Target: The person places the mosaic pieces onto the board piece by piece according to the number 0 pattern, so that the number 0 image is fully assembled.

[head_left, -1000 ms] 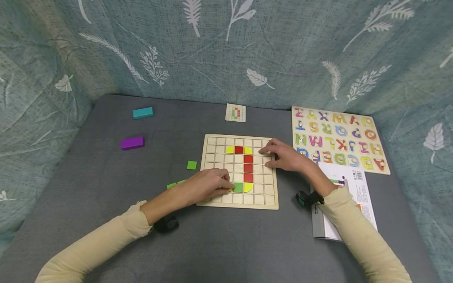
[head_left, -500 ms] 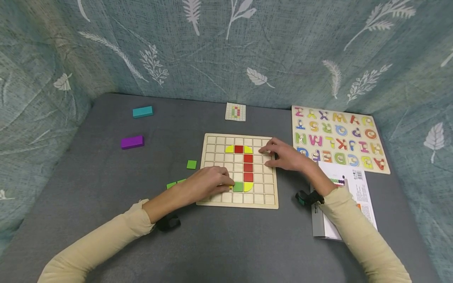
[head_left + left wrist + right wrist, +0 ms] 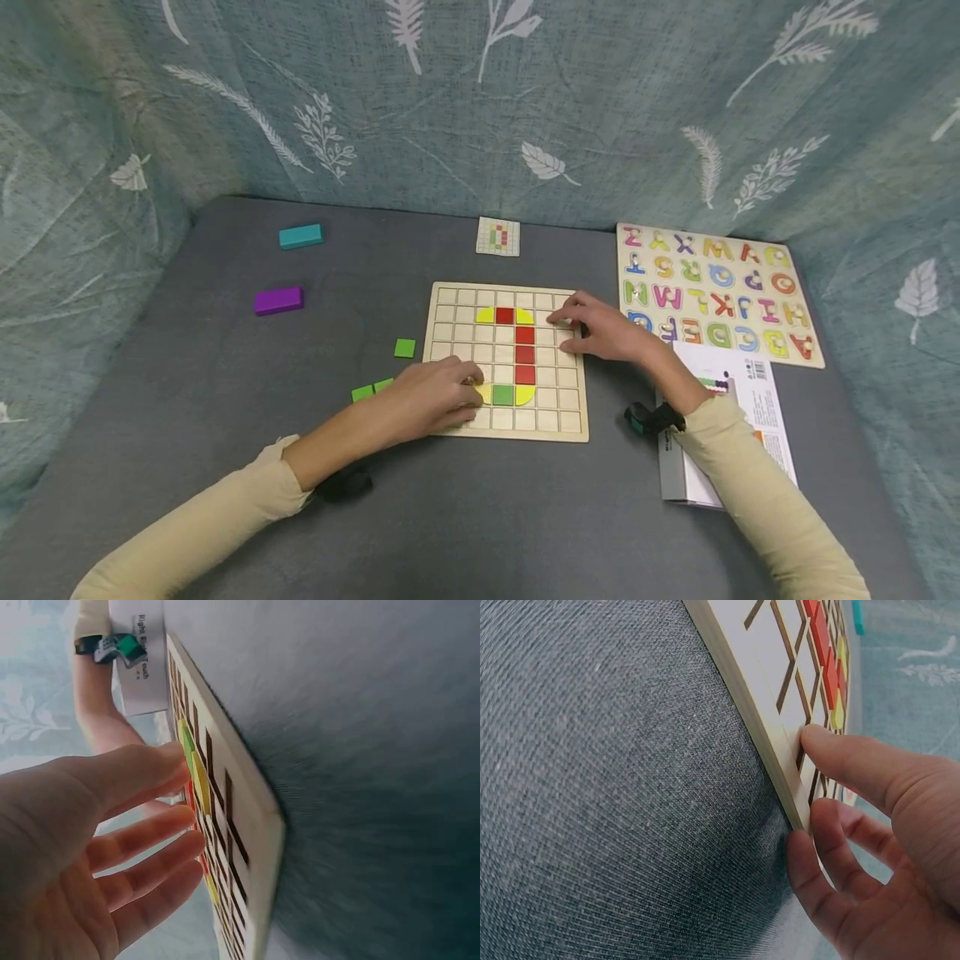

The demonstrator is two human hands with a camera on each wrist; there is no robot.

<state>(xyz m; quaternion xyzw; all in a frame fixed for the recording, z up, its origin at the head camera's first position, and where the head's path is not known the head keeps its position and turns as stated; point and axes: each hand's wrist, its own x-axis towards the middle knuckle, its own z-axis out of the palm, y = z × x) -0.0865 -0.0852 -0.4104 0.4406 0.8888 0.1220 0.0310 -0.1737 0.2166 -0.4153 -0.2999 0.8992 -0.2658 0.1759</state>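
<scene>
A pale wooden grid board (image 3: 483, 423) lies on the table. On it, red squares (image 3: 525, 354) form a column on the right, with a red square (image 3: 505, 316) between two yellow rounded pieces at the top. Along the lower row a green square (image 3: 503, 395) sits between a yellow rounded piece (image 3: 525, 395) and another yellow rounded piece (image 3: 201, 784) by my left hand. My left hand (image 3: 435, 393) hovers at that piece, thumb and fingers apart, partly covering it in the head view. My right hand (image 3: 603, 329) rests its fingertips on the board's right side.
Loose green squares (image 3: 405, 348) lie left of the board. A pattern card (image 3: 498, 237) is beyond it. Purple (image 3: 278, 301) and teal (image 3: 301, 237) blocks sit far left. At right are an alphabet puzzle (image 3: 720, 292) and a white box (image 3: 738, 392) under the right forearm.
My left hand has drawn back slightly to the left, uncovering part of the lower-left yellow piece, which lies in the grid. The right hand has stayed in place.
</scene>
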